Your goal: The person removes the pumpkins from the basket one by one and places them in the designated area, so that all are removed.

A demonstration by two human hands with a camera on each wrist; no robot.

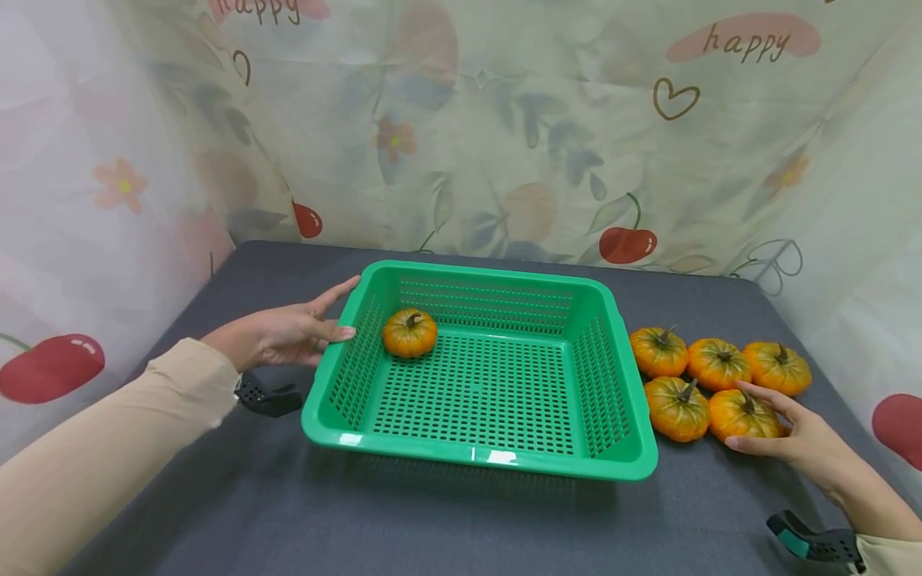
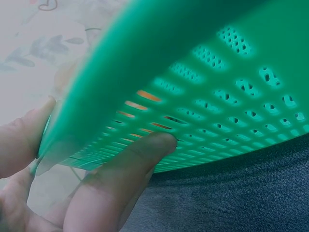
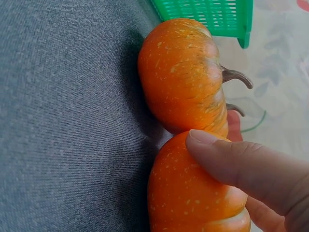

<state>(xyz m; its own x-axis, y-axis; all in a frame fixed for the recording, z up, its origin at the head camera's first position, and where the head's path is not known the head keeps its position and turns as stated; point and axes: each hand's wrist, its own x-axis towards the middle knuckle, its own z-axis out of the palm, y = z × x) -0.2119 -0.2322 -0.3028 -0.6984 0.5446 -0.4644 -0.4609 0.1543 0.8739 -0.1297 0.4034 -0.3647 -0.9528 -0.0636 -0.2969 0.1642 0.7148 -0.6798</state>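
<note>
A green plastic basket (image 1: pixel 475 468) sits in the middle of the table, with one small orange pumpkin (image 1: pixel 410 333) inside near its left wall. My left hand (image 1: pixel 291 330) holds the basket's left rim; in the left wrist view the thumb and fingers (image 2: pixel 120 179) lie on either side of the rim. At the right, my right hand (image 1: pixel 799 436) grips a small pumpkin (image 3: pixel 193 193) standing on the table, thumb on the near side and fingers over the far side. Beside it, touching, is another pumpkin (image 3: pixel 181 72) with a curved stem.
Behind the gripped pumpkin, a back row holds a left pumpkin (image 1: pixel 659 352), a middle one (image 1: pixel 718 362) and a right one (image 1: pixel 778 367), close to the basket's right side. A dark grey cloth (image 1: pixel 432 528) covers the table. Printed curtains (image 1: pixel 490 160) hang behind and at both sides.
</note>
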